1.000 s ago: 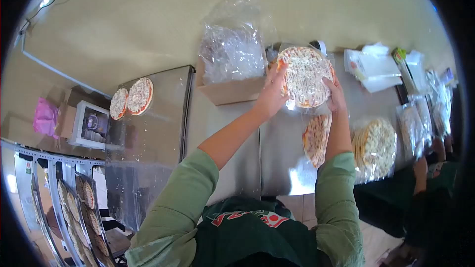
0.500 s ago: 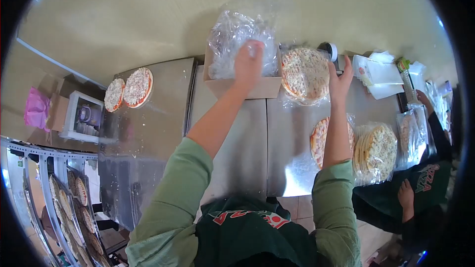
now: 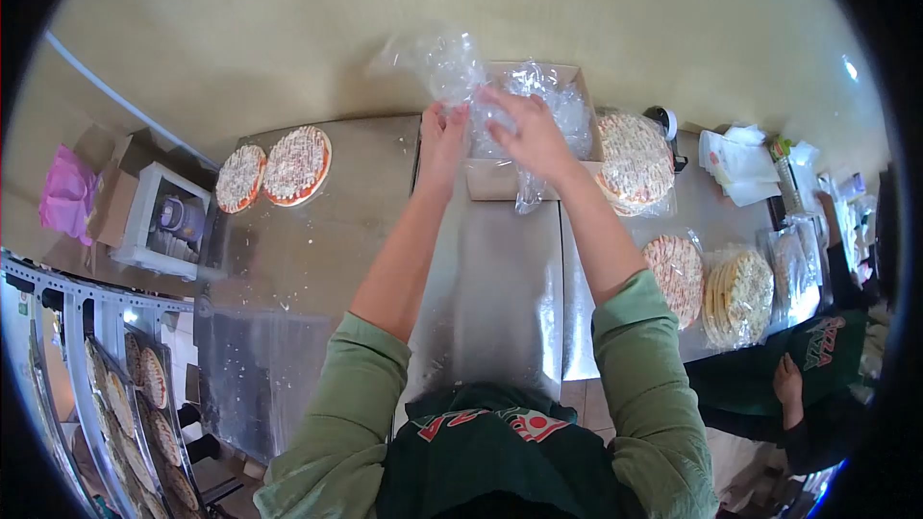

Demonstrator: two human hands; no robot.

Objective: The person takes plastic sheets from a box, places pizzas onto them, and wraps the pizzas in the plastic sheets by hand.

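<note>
A clear plastic bag (image 3: 437,62) rises above my hands at the left side of the cardboard box. My left hand (image 3: 444,139) is closed on its lower part. My right hand (image 3: 524,130) touches the bag with its fingers spread, over the box's left part. More crumpled clear bags (image 3: 558,111) fill the cardboard box (image 3: 490,183), one hanging over its front wall. Just right of the box lies a stack of bagged pizzas (image 3: 635,163). Nearer to me are another pizza (image 3: 673,279) and a second bagged stack (image 3: 740,296).
Two cheese-topped pizzas (image 3: 297,165) lie on the left metal table (image 3: 288,259). A rack (image 3: 154,394) of pizzas stands at lower left. At the right, a co-worker in a dark apron (image 3: 817,351) stands beside bags and papers (image 3: 738,168).
My left hand has moved up out of the box's middle and leftward, now with a bag. My right hand has come left from the pizza stack to the bag. The view has shifted.
</note>
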